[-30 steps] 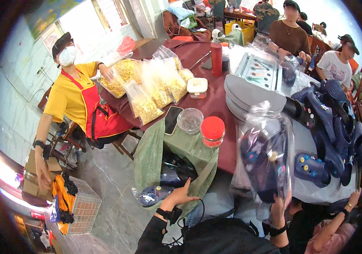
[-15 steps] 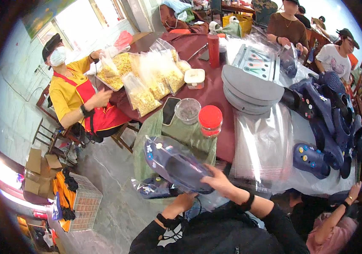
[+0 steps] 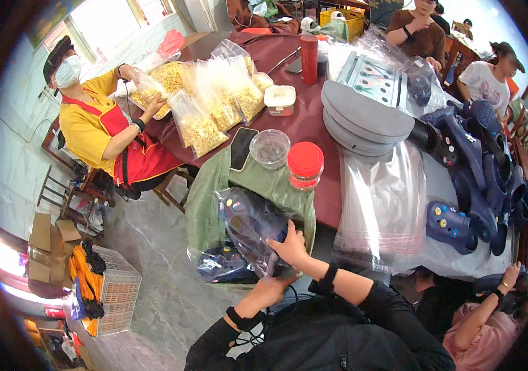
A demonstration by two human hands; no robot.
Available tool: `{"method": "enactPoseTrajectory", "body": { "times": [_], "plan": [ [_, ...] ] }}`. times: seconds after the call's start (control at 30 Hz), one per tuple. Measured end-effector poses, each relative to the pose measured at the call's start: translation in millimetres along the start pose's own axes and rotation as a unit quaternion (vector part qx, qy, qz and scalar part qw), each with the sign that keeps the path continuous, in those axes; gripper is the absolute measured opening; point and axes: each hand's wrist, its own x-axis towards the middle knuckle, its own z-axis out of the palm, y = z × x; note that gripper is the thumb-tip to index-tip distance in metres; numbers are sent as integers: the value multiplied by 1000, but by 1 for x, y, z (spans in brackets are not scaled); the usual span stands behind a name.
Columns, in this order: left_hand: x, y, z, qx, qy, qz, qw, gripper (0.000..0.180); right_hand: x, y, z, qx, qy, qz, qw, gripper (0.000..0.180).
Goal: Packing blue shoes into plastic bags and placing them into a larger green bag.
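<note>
A dark blue clog (image 3: 246,216) with small colourful charms lies in a clear plastic bag over the mouth of a green woven sack (image 3: 205,191). My right hand (image 3: 293,252) rests against the bag's near right side, its thumb and index finger spread apart. Low at the sack's near rim, my left hand (image 3: 264,293) is closed with its fingers curled, seemingly on the sack's edge; its fingertips are partly hidden. Another bagged blue clog (image 3: 222,263) sits inside the sack, left of my hands.
Clear plastic bags (image 3: 381,210), grey cases (image 3: 366,123) and loose blue clogs (image 3: 452,226) cover the table's right side. A red-lidded jar (image 3: 305,162), round tub (image 3: 269,148) and phone (image 3: 243,148) stand beyond the sack. A person in yellow (image 3: 94,127) handles bags of yellow pieces (image 3: 199,127).
The bagged clog has come down and nearer, turning steeper over the sack. My right hand moved left with it and its fingers spread. The person in yellow has lifted a bag.
</note>
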Motion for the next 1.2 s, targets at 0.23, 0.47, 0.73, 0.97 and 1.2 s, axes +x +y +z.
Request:
{"method": "enactPoseTrajectory", "body": {
  "times": [0.23, 0.47, 0.73, 0.97, 1.2],
  "plan": [
    [4, 9, -19, 80, -29, 29, 996, 75, 22, 13, 6, -214, -15, -69, 974, 86],
    [-2, -7, -36, -65, -10, 18, 998, 50, 47, 49, -6, -303, -36, -148, 941, 87],
    [-89, -152, -44, 40, 300, -344, 889, 79, 45, 34, -20, -321, -67, -137, 935, 94],
    [-74, -131, -48, -11, 263, -384, 885, 48, 13, 10, -37, -502, -145, -176, 834, 71],
    [-20, -100, -103, 31, 403, -197, 893, 32, -33, -18, -31, -481, -373, -196, 768, 52]
  ]
}}
